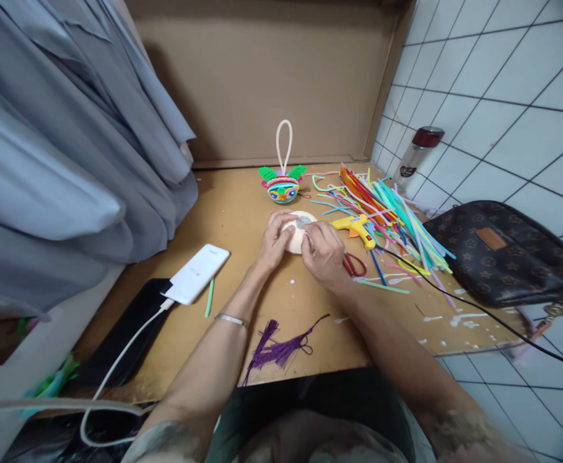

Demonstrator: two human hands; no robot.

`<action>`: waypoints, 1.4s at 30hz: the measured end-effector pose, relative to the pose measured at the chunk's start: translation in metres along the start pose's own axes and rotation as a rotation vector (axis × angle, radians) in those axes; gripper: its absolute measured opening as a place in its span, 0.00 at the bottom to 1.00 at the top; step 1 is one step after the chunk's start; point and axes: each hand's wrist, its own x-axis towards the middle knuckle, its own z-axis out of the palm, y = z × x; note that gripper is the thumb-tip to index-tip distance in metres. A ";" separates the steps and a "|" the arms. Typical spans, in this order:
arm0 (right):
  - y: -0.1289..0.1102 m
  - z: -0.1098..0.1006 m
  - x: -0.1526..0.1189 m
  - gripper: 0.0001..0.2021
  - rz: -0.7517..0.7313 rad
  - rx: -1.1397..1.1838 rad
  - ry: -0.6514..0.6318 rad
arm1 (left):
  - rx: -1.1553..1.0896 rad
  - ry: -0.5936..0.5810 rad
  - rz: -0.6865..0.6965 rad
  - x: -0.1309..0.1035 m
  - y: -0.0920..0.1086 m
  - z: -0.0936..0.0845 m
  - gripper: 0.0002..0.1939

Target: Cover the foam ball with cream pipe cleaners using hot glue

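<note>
Both hands are at a round cream-white disc with a greyish middle [303, 217], above the middle of the table. My left hand [276, 238] grips its left side, thumb on the face and fingers behind. My right hand [324, 251] has its fingers curled in and pinched at the disc's right side; anything small between the fingertips is hidden. Just beyond the disc sits a colourful lion-head ornament [283, 190] with green ears and a white loop standing up. To the right lie a yellow glue gun [357, 227] and red-handled scissors [353, 264], partly covered by my right hand.
Many coloured pipe cleaners [382, 206] are heaped at right, beside a brown patterned bag [508, 251] and a glass bottle [415, 157]. Purple tassels [281, 350] lie near the front edge. At left are a white power bank [198, 273] with a cable and a grey curtain [69, 141].
</note>
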 end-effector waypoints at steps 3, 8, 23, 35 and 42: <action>-0.001 -0.001 0.001 0.12 -0.013 -0.019 0.024 | -0.008 0.004 -0.006 -0.001 -0.003 0.001 0.19; -0.001 -0.001 0.001 0.12 -0.035 -0.028 0.044 | -0.023 0.014 0.005 -0.002 -0.009 0.002 0.21; 0.001 -0.001 0.001 0.13 0.002 -0.004 0.011 | 0.257 0.021 0.164 -0.004 0.015 -0.004 0.25; 0.003 0.000 0.002 0.13 0.044 0.069 0.038 | 0.269 0.071 0.160 -0.004 0.010 0.000 0.21; 0.010 0.005 0.003 0.16 0.071 0.223 0.115 | 0.272 0.004 0.163 -0.004 0.013 -0.005 0.26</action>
